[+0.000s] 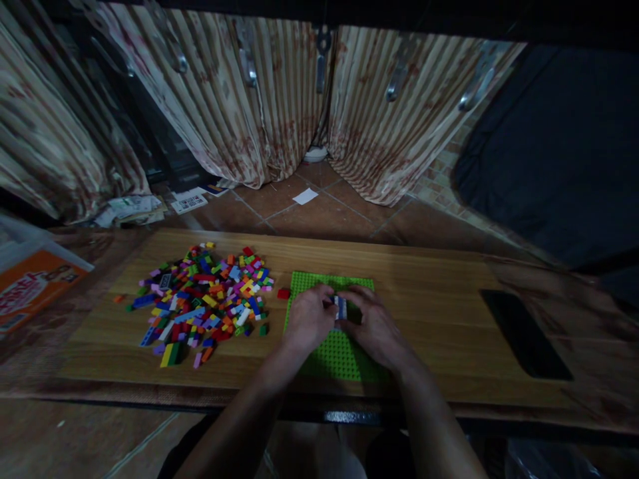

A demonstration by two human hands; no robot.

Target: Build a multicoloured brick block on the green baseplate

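Note:
A bright green studded baseplate lies flat on the wooden board. Both hands meet over its middle. My left hand and my right hand have their fingers pinched together on a small stack of bricks, white and blue, held just above or on the plate. I cannot tell whether the stack touches the studs. A loose heap of many-coloured bricks spreads over the board to the left of the plate. One red brick sits alone by the plate's left edge.
A dark phone lies flat at the board's right end. An orange box rests at the far left. Patterned curtains hang behind, over a tiled floor with scattered papers.

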